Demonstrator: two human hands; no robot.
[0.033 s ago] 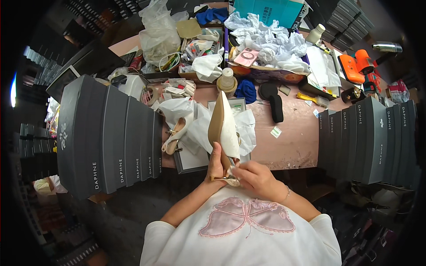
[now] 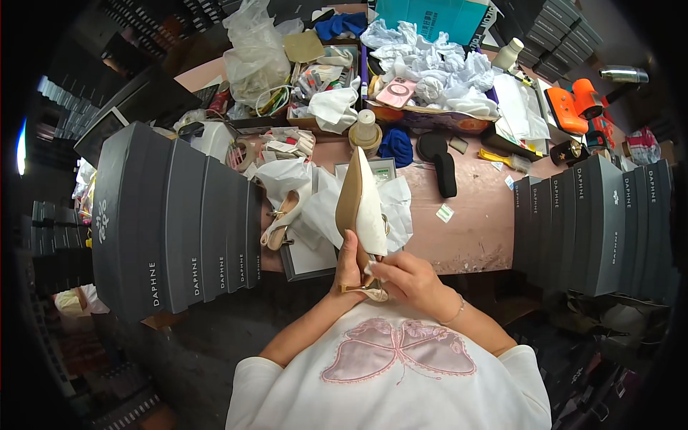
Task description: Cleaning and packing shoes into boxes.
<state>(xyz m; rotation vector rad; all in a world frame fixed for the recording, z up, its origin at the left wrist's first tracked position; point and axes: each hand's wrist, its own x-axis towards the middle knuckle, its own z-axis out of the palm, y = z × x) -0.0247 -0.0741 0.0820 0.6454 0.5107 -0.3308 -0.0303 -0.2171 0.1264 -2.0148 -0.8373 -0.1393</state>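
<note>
Step in hand, by my read: inspecting or finishing the heel end of one shoe, mid-handling, not yet set down.

- Cream pointed-toe high-heel shoe with tan sole (image 2: 360, 204) is held upright over the near table edge, toe up and away, sole facing left, heel end down by the chest.
- Left hand (image 2: 349, 266) is wrapped around the rear of the shoe, fingers closed on it from the sole side.
- Right hand (image 2: 410, 279) is at the heel, fingertips pinched together on the small gold-toned heel/strap part (image 2: 367, 289). Can't tell exactly what is pinched; too small.
- Matching cream shoe with tan insole (image 2: 281, 219) lies on its side on white tissue paper (image 2: 315, 208), just left of the held one, apart from both hands.
- Open grey shoebox tray (image 2: 307, 264) sits under the tissue at the table edge.
- Rows of dark grey shoeboxes standing on edge flank the work: left stack (image 2: 179, 215), right stack (image 2: 595, 222).
- Pink worktable (image 2: 476, 236) is cluttered behind: crumpled white paper, black brush (image 2: 443, 166), orange heat gun (image 2: 577, 104).

Next move, judged: needs a steady left-hand hold while the right works the heel detail with a fine pinch. If the shoe is to go down, it wants a clear patch of tissue beside its mate, placed without scuffing the upper.
</note>
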